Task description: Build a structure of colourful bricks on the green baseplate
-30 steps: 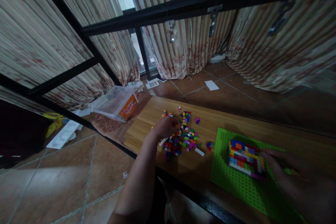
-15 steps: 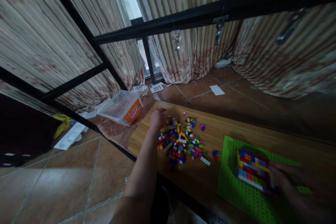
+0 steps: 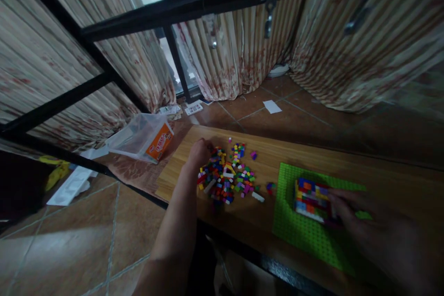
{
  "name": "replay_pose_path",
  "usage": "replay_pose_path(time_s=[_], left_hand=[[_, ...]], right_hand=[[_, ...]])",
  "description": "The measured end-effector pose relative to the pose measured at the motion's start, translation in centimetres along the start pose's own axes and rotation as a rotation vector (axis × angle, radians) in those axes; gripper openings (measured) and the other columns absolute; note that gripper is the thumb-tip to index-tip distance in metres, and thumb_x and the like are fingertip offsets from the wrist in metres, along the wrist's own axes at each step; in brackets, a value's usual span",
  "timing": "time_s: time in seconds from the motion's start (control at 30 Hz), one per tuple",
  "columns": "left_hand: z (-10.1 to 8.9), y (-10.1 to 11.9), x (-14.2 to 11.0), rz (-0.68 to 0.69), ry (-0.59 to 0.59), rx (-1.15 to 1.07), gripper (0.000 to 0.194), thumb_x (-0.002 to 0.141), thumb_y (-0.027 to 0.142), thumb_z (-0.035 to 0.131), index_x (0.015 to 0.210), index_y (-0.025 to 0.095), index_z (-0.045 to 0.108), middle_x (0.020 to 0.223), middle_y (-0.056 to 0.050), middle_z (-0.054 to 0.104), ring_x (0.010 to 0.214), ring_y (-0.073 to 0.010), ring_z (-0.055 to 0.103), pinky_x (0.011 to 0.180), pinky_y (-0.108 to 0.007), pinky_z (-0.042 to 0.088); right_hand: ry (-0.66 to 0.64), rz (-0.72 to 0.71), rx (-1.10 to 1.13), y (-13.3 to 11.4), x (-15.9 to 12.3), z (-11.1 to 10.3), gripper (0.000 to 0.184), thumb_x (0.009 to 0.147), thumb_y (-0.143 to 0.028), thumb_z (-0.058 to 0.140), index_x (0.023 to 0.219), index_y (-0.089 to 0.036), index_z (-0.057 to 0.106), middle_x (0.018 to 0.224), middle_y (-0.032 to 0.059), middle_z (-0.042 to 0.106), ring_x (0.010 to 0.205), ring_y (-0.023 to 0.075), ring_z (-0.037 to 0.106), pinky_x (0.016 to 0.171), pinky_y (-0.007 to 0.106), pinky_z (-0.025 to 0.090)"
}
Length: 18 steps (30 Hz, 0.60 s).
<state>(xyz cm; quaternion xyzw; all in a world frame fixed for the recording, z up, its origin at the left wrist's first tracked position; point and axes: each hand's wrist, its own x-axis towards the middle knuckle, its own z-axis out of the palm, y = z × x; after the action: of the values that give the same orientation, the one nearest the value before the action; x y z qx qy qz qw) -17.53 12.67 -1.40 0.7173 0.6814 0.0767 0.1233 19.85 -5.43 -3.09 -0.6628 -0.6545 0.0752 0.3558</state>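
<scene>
My left hand is at the far left edge of a pile of small mixed-colour toy bricks. Its fingers are curled down and closed; anything between them is too small or hidden to make out. On the right, my right hand grips the near right side of a multicoloured block built of toy bricks, thumb and fingers on its edge. This block is over a green studded baseplate; whether it touches the plate I cannot tell. A long white brick lies between pile and baseplate.
The wooden table has a dark metal edge on my side. A clear plastic box with an orange label stands beyond its left end. Black metal bars cross above, before striped curtains. Paper lies on the tiled floor.
The view has shifted, so the scene sits further left and higher. My left hand's fingers, stretched out before, are now curled at the pile. My right hand keeps its hold on the brick block.
</scene>
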Motion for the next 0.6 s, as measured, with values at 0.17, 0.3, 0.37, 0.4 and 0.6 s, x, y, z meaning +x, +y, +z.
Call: replay_pose_path(time_s=[0.17, 0.3, 0.37, 0.4, 0.6], left_hand=[[-0.3, 0.2, 0.0, -0.005, -0.032, 0.024, 0.031, 0.074, 0.012, 0.05, 0.09, 0.016, 0.076, 0.087, -0.01, 0.073, 0.088, -0.0234, 0.066, 0.083, -0.031, 0.049], [-1.4, 0.1, -0.2, -0.053, 0.013, 0.057, 0.026, 0.076, 0.022, 0.054, 0.09, 0.016, 0.075, 0.09, -0.011, 0.074, 0.089, -0.0276, 0.067, 0.079, -0.033, 0.049], [-2.4, 0.3, -0.5, -0.074, 0.065, 0.014, 0.026, 0.077, 0.024, 0.055, 0.092, 0.014, 0.074, 0.091, -0.012, 0.074, 0.088, -0.028, 0.067, 0.077, -0.034, 0.049], [-2.9, 0.7, -0.7, -0.074, 0.095, -0.039, 0.025, 0.076, 0.024, 0.056, 0.091, 0.014, 0.073, 0.09, -0.012, 0.073, 0.085, -0.0269, 0.067, 0.076, -0.034, 0.049], [-2.3, 7.6, -5.2, 0.229, 0.025, -0.725, 0.015, 0.077, 0.027, 0.062, 0.087, 0.015, 0.063, 0.081, -0.003, 0.067, 0.075, -0.016, 0.062, 0.07, -0.026, 0.049]], right_hand=[[0.061, 0.006, 0.009, -1.1, 0.8, -1.1, 0.024, 0.088, -0.043, 0.056, 0.09, -0.023, 0.07, 0.089, 0.0037, 0.074, 0.074, 0.0204, 0.069, 0.065, 0.032, 0.054], [0.136, 0.032, -0.002, -0.9, 1.2, -1.7, 0.023, 0.088, -0.041, 0.058, 0.089, -0.022, 0.07, 0.085, 0.0038, 0.073, 0.069, 0.0179, 0.067, 0.063, 0.03, 0.053], [0.155, 0.043, 0.015, -0.9, 1.4, -2.0, 0.023, 0.088, -0.041, 0.058, 0.089, -0.021, 0.07, 0.083, 0.0043, 0.073, 0.067, 0.0174, 0.066, 0.062, 0.03, 0.053], [0.163, 0.051, 0.031, -1.0, 1.5, -2.0, 0.024, 0.087, -0.041, 0.059, 0.088, -0.021, 0.07, 0.082, 0.0045, 0.073, 0.066, 0.0172, 0.066, 0.062, 0.031, 0.052], [0.12, 0.249, 0.358, -2.8, 1.4, -0.9, 0.025, 0.084, -0.045, 0.063, 0.089, -0.023, 0.072, 0.089, 0.0039, 0.075, 0.076, 0.0188, 0.069, 0.07, 0.032, 0.056]])
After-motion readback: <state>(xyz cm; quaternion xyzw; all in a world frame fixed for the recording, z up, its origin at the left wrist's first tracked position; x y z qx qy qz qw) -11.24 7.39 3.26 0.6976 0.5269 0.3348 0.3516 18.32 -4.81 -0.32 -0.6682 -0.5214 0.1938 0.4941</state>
